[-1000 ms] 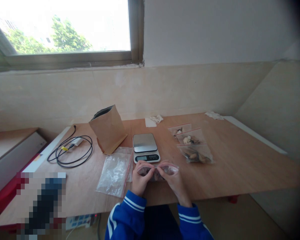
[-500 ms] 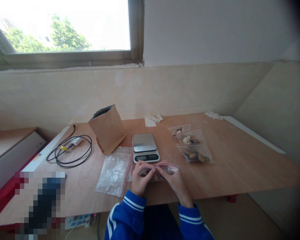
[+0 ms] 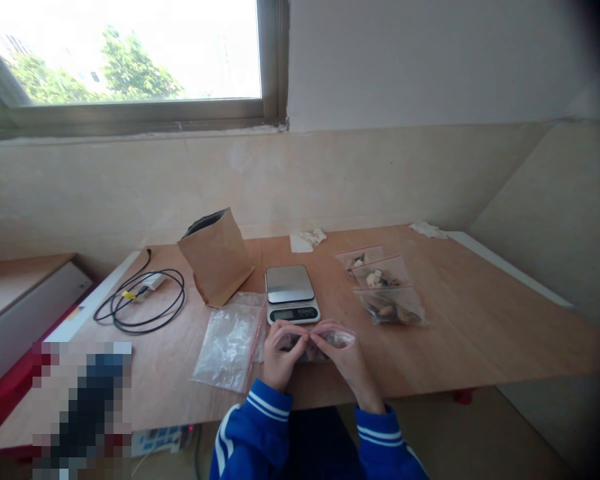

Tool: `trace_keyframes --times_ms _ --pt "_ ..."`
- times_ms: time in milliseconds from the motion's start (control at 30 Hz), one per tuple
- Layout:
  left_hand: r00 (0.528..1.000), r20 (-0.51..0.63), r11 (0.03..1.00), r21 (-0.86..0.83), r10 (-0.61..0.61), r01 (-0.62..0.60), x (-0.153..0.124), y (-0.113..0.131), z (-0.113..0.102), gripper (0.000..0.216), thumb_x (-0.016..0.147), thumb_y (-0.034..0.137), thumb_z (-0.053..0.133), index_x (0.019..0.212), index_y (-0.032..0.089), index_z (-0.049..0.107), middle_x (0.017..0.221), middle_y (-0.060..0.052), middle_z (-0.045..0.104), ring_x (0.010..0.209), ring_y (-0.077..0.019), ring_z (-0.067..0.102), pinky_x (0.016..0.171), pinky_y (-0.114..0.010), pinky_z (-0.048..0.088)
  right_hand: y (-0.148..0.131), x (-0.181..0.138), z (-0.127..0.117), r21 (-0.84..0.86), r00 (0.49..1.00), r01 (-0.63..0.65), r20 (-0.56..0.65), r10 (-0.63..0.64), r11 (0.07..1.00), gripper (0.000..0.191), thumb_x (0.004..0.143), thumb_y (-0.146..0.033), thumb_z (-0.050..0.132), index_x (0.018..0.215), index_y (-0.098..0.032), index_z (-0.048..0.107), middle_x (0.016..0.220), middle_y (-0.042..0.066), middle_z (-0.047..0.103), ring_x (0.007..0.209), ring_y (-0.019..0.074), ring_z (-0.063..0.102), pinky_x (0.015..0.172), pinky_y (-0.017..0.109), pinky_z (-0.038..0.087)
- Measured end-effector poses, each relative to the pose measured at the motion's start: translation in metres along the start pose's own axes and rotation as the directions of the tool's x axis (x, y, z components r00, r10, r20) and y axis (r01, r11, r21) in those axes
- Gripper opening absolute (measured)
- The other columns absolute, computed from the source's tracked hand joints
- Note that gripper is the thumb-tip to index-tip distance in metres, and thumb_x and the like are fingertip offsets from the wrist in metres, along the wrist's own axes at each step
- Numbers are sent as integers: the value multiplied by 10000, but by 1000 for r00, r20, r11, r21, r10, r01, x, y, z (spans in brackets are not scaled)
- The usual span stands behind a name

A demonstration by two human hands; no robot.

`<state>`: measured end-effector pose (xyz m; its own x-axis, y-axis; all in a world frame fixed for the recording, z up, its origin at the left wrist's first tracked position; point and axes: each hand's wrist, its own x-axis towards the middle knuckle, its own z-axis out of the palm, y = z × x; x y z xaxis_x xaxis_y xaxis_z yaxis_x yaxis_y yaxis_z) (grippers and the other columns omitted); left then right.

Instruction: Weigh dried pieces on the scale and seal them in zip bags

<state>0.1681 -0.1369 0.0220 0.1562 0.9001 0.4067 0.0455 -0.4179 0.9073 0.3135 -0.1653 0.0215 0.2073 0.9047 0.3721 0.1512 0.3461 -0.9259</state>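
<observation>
Progress seems well advanced: three filled bags (image 3: 387,293) are laid on the table (image 3: 480,333) right of the scale (image 3: 291,293). A fourth zip bag (image 3: 325,339), just before it, is pinched along its top by left hand (image 3: 283,357) and right hand (image 3: 347,363); empty bags (image 3: 227,347) remain.

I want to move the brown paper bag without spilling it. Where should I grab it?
Probably grip the brown paper bag by its two side walls just under the open top, coming from above. It stands upright but leans, with its dark mouth open at the top, so holding it high keeps it from tipping. Come from the front, since the silver kitchen scale sits close on its right.
</observation>
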Motion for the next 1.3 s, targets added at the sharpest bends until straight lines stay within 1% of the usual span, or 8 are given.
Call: trace_keyframes --times_ms 367,500,567,667,767,867,967,1300 --pt "1000 -9 1000 -24 -18 18 1 3 -1 122 774 289 674 812 182 721 825 -53 605 820 -178 581 745 -300 469 9 -2 13 -163 979 84 -170 -112 983 83 778 -248 621 710 -203 637 752 39 635 756 186 596 717 325 500" --pt "999 -36 999 -42 -24 23 2 3 -2 116 773 282 677 799 178 721 823 -51 601 812 -173 580 751 -300 462 9 -2 13 -107 990 40 -134 -54 993 119 786 -301 637 722 -202 651 776 42 655 790 197 617 748 334 506" --pt "999 -45 999 -47 -21 19 2 2 -3 112 769 280 681 790 178 721 816 -46 595 802 -169 578 749 -298 460 5 -2 8 -65 997 -5 -73 1 998 145 778 -335 656 833 -201 664 831 47 670 819 203 631 769 339 511" --pt "999 -52 999 -39 -2 0 2 0 -2 112 786 274 663 813 180 718 832 -47 598 819 -169 578 772 -302 458 -4 -1 -5 -48 997 -34 -72 30 998 415 777 -364 659 1153 -211 571 983 69 669 892 209 636 804 350 507" --pt "1000 -22 1000 -10 18 -18 1 1 -1 141 818 272 626 889 189 715 879 -59 617 871 -181 583 812 -318 456 -18 1 -16 -300 979 76 -160 -128 951 500 790 -349 647 1255 -233 503 1142 91 624 1051 236 571 920 402 427" --pt "1000 3 1000 10 13 -13 -1 2 0 181 820 283 622 952 186 698 927 -72 637 911 -197 588 840 -338 458 -29 1 -17 -596 961 177 -68 -268 783 322 802 -317 639 1121 -278 615 1132 63 637 1085 255 527 962 423 333" --pt "999 -30 999 -9 -35 35 -3 1 1 170 803 296 643 904 164 673 887 -67 644 862 -188 602 801 -326 475 -32 1 -10 -709 964 204 24 -266 675 106 819 -298 627 910 -290 681 971 29 690 1023 252 539 907 401 303" --pt "993 -84 995 57 84 -79 -4 1 -1 117 769 290 678 806 182 701 815 -57 649 831 -190 601 782 -325 474 -34 -3 0 -705 935 229 -33 -354 671 190 826 -125 589 715 -260 666 742 -18 705 911 210 594 923 398 242"
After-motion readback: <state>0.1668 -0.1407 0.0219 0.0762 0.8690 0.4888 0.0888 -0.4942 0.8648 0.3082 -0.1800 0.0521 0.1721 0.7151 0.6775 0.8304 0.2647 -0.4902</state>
